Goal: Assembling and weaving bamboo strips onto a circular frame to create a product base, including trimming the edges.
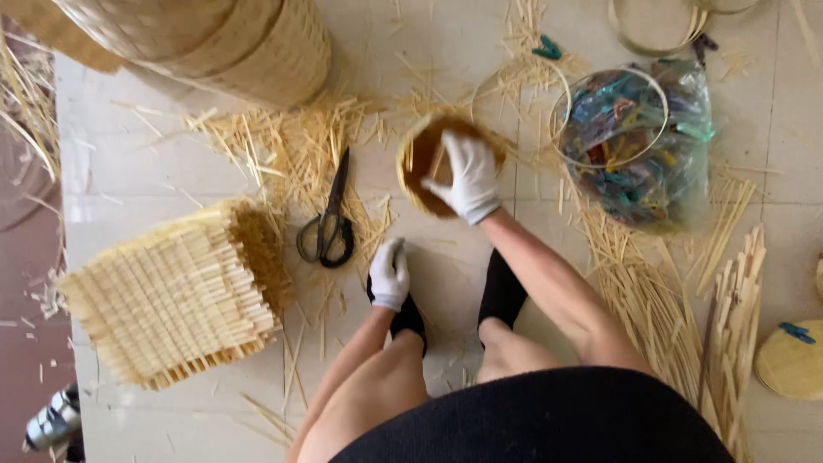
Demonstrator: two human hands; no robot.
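Bamboo small round basket [420, 163] on the tiled floor [129, 163], gripped at its rim by the white-gloved right hand [467, 176]. Left hand [390, 274] loosely curled on the left foot, holding nothing. Open scissors [328, 227] just beside: risk of nicks. Loose splints [283, 146] underfoot could slip or splinter.

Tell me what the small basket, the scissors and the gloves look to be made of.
Basket: pale woven strips, probably bamboo or straw, matte, like the scraps around it. Scissors: dark metal blades, black loop handles, perhaps coated. Gloves: white fabric, likely cotton, snug and matte on the right hand and left hand.
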